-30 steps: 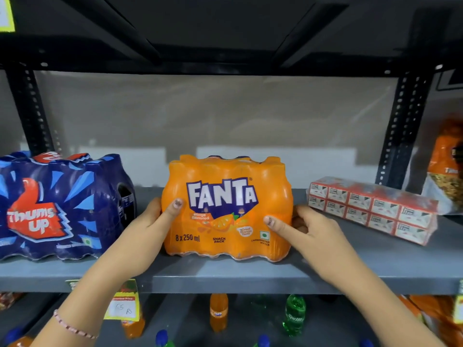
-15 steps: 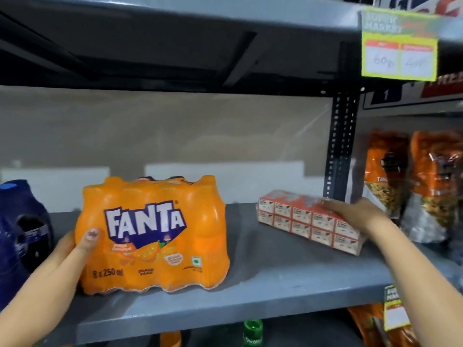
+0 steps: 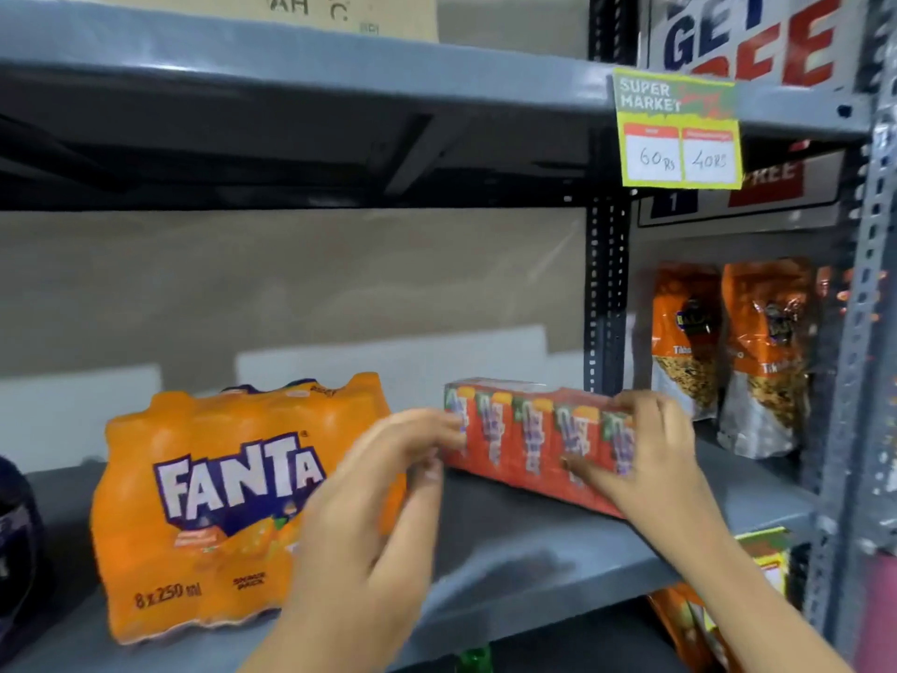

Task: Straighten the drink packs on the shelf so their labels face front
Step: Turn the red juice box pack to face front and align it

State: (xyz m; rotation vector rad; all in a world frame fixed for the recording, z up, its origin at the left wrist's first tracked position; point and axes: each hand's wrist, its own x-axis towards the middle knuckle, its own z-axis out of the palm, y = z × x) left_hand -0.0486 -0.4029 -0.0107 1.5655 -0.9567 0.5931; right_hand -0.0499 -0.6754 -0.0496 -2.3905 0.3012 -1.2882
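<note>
The orange shrink-wrapped Fanta bottle pack (image 3: pixel 233 507) is already facing front. Both grips, left hand (image 3: pixel 383 483) and right hand (image 3: pixel 650 459), are clasping the red juice-carton multipack (image 3: pixel 529 434) between them, turning it frontward on the grey metal shelf (image 3: pixel 534 565).

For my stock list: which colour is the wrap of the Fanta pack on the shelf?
Orange, with a white "FANTA" logo on dark blue. The Fanta pack shows best in the head view.
</note>
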